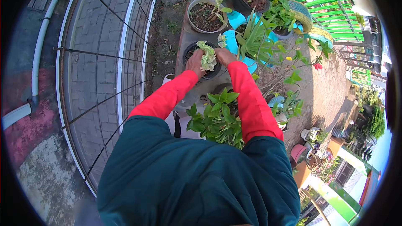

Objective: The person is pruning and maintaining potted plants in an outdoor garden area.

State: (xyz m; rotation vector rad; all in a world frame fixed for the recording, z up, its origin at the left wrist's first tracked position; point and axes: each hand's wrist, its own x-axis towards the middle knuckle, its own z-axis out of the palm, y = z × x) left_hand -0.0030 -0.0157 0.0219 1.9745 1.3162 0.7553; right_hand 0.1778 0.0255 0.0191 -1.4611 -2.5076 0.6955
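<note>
A pale green, curly-leaved plant (207, 57) rises over a round black pot (214, 74). On the plant's left side, my left hand (195, 62) grips it low down, its fingertips partly hidden by the leaves. My right hand (225, 56) is at the plant's right side, fingers bent toward the leaves; whether they are closed on anything is hidden. A smaller pale leaf cluster (222, 40) shows just beyond the right knuckles. The pot stands on a grey slab (202, 85), and dark soil shows inside it.
Beyond my hands stands a white pot (189, 15) with a drooping plant. A spiky aloe-like plant (251, 39) grows in a bright blue planter (231, 42) at the right. Nearer me is a leafy green plant (216, 116). A metal-bar fence (121, 44) runs along the left.
</note>
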